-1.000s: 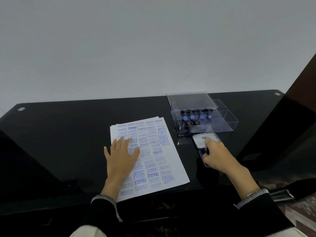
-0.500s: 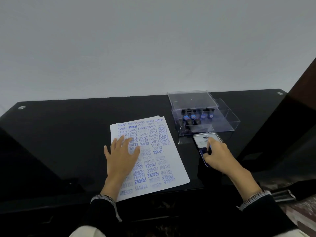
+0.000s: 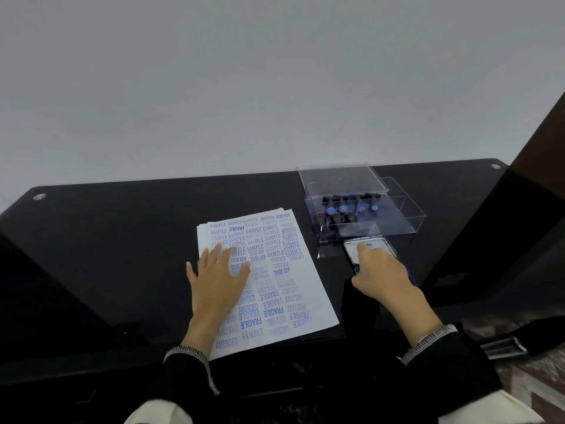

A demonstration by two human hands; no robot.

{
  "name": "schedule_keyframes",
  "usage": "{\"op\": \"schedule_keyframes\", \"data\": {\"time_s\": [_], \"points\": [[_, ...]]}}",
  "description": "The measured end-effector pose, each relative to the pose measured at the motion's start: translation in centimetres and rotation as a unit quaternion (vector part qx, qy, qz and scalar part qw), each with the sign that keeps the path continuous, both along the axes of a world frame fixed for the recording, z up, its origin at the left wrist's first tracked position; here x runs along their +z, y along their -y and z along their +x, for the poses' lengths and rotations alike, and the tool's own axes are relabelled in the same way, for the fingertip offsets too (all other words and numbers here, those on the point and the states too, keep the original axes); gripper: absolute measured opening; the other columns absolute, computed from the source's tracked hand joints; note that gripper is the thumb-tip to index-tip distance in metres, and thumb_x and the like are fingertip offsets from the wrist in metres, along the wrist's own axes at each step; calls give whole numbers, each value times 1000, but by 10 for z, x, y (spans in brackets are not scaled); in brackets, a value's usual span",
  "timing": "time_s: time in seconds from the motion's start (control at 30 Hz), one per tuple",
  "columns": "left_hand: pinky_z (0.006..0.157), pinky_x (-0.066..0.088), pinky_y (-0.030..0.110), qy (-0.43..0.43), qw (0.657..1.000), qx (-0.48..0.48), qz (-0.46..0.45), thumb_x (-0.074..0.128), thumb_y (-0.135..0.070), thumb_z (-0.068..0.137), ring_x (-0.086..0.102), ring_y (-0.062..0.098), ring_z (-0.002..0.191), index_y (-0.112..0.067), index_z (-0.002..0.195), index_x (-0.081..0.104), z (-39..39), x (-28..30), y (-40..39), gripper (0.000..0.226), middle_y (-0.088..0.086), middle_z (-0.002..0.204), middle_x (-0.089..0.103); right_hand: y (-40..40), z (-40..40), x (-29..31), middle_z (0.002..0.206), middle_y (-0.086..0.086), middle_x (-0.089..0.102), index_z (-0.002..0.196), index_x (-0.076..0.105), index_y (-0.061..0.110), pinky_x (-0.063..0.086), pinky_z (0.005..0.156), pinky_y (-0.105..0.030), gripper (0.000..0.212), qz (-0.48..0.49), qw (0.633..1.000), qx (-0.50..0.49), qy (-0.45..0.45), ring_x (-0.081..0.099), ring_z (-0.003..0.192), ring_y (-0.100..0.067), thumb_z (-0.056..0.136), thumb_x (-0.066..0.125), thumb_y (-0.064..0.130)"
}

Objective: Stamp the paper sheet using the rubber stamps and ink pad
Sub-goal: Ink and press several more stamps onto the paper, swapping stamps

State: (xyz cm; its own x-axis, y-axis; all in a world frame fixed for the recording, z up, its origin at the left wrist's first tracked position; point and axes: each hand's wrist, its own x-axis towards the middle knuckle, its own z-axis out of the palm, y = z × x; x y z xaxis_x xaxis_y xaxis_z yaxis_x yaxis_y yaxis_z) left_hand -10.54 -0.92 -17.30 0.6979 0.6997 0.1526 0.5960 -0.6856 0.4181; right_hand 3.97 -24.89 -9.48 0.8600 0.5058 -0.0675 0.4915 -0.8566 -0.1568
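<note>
Paper sheet (image 3: 275, 270) reads SAMPLE, FRAGILE, AMENDED, AIR MAIL, FAX OUT.

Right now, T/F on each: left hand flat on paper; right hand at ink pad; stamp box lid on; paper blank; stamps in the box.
1. Left hand lies flat on the paper: true.
2. Right hand is at the ink pad: true.
3. Box has its lid on: false, it is open.
4. Paper is blank: false, blue stamped words cover it.
5. Stamps sit in the box: true.
</note>
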Motion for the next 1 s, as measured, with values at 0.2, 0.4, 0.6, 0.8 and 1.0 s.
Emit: {"op": "schedule_keyframes", "data": {"time_s": [0.2,0.4,0.6,0.8,1.0], "points": [[118,-2,52,-4,1000,1,-1,39,-60,94,10,17,148,-33,144,38,0,1,0,57,-5,158,25,-27,-24,-1,79,-9,53,88,39,17,41,57,-36,18,255,960,64,-92,48,70,-23,86,49,2],[118,-2,52,1,1000,1,-6,39,-60,93,10,17,148,-34,143,39,0,1,0,56,-5,158,25,-53,-32,-12,78,-2,54,98,48,7,35,44,-11,11,342,920,47,-187,43,58,-10,95,54,14],[118,-6,51,1,1000,0,-18,38,-60,94,6,16,149,-34,144,37,1,1,-1,57,-6,159,23,-68,-20,-26,65,-4,42,85,35,10,27,48,-22,24,358,923,45,-130,33,55,-13,98,50,24],[118,-6,51,-3,1000,-3,-19,36,-60,94,5,17,149,-34,144,36,1,2,-1,57,-6,159,22,-75,-11,-34,67,-2,44,86,32,12,29,53,-31,24,296,945,84,-116,38,60,-18,99,48,25],[118,-7,51,6,1000,-1,-20,38,-59,94,6,17,149,-33,144,38,1,2,-1,56,-5,159,23,-78,-9,-35,67,0,46,87,33,13,32,52,-29,23,263,954,97,-103,39,56,-14,99,47,27]]}}
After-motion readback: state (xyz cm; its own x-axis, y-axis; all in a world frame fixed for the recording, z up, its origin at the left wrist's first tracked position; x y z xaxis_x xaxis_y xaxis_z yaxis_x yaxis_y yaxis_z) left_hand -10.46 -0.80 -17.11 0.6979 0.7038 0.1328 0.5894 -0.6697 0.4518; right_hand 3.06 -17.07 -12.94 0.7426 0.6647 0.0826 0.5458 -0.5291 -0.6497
